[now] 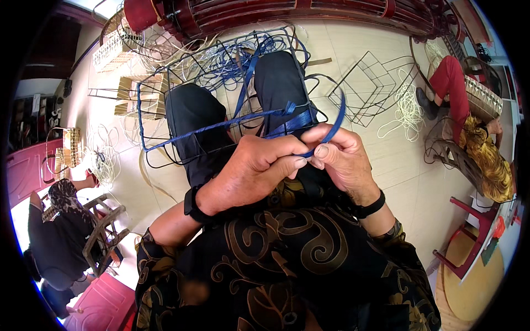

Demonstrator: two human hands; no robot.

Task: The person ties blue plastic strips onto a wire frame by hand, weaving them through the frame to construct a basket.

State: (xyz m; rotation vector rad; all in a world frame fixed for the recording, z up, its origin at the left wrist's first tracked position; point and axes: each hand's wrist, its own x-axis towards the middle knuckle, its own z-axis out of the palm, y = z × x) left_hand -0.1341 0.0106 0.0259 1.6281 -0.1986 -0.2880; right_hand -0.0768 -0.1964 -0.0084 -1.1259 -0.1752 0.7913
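A black wire frame (142, 122) rests across my lap, some of its rods wrapped in blue strip. Between thumb and fingers, my left hand (251, 165) pinches a flat blue strip (341, 113) near the frame's right front corner. My right hand (349, 164) grips the same strip with thumb and forefinger, close beside the left. The strip's loose length curves up past the right hand. A blue wrapping (221, 124) runs along the near rod and ends in a bunch by the corner. My fingers hide part of that corner.
Blue coils (221, 63) lie beyond my knees. Another bare wire frame (367, 88) and pale cord (408, 113) lie on the floor to the right. A person in red trousers (450, 91) sits at right, another person (61, 237) at left. A dark red bench (287, 14) stands ahead.
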